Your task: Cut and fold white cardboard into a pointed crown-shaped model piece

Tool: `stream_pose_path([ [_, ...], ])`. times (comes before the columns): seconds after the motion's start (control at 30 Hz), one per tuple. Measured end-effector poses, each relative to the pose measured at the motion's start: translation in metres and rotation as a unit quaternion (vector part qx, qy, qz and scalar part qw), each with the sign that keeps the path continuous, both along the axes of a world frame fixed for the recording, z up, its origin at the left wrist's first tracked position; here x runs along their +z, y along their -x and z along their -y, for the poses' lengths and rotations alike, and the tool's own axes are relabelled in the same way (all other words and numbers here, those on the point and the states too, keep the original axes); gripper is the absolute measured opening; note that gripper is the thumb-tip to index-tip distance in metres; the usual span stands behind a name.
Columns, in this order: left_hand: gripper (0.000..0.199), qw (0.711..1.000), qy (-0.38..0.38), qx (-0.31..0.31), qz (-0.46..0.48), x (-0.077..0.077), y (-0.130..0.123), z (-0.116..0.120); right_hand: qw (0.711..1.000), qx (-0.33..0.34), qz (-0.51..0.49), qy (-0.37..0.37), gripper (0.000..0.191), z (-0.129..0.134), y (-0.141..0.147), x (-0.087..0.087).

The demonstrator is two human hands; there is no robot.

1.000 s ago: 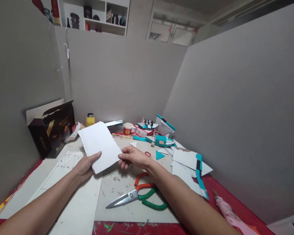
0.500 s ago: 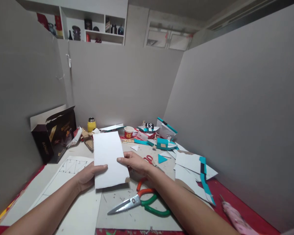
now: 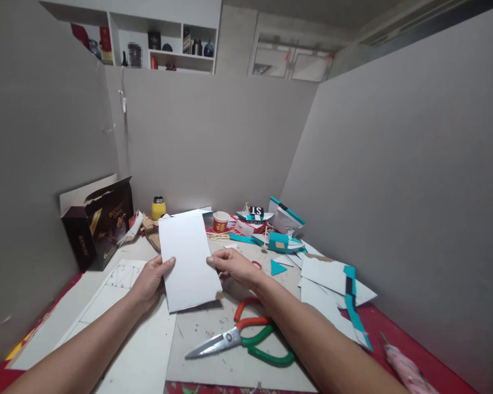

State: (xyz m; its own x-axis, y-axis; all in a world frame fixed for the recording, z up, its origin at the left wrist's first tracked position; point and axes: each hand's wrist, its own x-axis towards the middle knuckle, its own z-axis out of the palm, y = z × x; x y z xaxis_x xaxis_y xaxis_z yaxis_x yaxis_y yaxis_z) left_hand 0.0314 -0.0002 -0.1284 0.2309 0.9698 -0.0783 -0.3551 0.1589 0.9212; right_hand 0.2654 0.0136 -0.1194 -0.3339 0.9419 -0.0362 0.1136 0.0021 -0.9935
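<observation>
Between my two hands a white piece of cardboard [image 3: 190, 257] is held up above the table, its lower right corner torn to brown. My left hand [image 3: 153, 278] grips its left edge, thumb on the front face. On the right edge, my right hand [image 3: 235, 267] pinches the card between thumb and fingers. Large scissors [image 3: 232, 337] with orange and green handles lie below the card, partly behind my right forearm. A sheet with a pencil-drawn grid [image 3: 121, 276] lies under my left arm. Farther right sits a small teal triangle [image 3: 277, 267].
A dark box [image 3: 96, 224] stands at the left, near a yellow jar [image 3: 158, 208]. Paper boats [image 3: 278, 242] and a red paper cup [image 3: 221, 221] are at the back. Cardboard pieces [image 3: 324, 273] lie right, with a pink glue gun-like tool [image 3: 406, 366] near the edge.
My left thumb has slid closer to the card's left edge, and my right thumb to its right edge. The card has tilted slightly. The whole view has shifted a little.
</observation>
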Motion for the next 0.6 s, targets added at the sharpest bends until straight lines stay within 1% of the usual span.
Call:
stream_pose_path([
  [0.1, 0.038, 1.0, 0.004, 0.017, 0.002, 0.0, 0.001, -0.002, 0.999, -0.001, 0.032, -0.022, 0.039, 0.003, 0.001, 0.005],
  [0.17, 0.036, 1.0, 0.011, 0.028, 0.003, -0.001, 0.001, -0.003, 0.997, 0.01, 0.057, -0.043, 0.04, 0.007, 0.003, 0.007],
  [0.23, 0.033, 0.999, 0.021, 0.04, 0.001, -0.001, 0.001, -0.004, 0.994, 0.009, 0.073, -0.081, 0.043, 0.009, 0.005, 0.01],
  [0.3, 0.028, 0.998, 0.032, 0.058, 0.0, -0.001, 0.001, -0.005, 0.99, -0.024, 0.071, -0.12, 0.047, 0.007, 0.005, 0.011],
  [0.37, 0.024, 0.996, 0.039, 0.086, 0.001, -0.001, 0.002, -0.007, 0.986, -0.076, 0.052, -0.136, 0.05, 0.004, 0.003, 0.012],
  [0.43, 0.021, 0.993, 0.04, 0.114, 0.005, -0.001, 0.003, -0.01, 0.985, -0.112, 0.038, -0.125, 0.052, 0.0, 0.0, 0.012],
  [0.5, 0.021, 0.991, 0.038, 0.131, 0.01, -0.002, 0.003, -0.011, 0.988, -0.116, 0.038, -0.097, 0.054, 0.0, 0.0, 0.011],
  [0.53, 0.022, 0.991, 0.037, 0.132, 0.012, -0.001, 0.003, -0.011, 0.991, -0.103, 0.042, -0.074, 0.056, 0.001, 0.002, 0.011],
  [0.6, 0.023, 0.992, 0.033, 0.121, 0.015, -0.001, 0.002, -0.009, 0.997, -0.056, 0.046, -0.016, 0.059, 0.007, 0.007, 0.01],
])
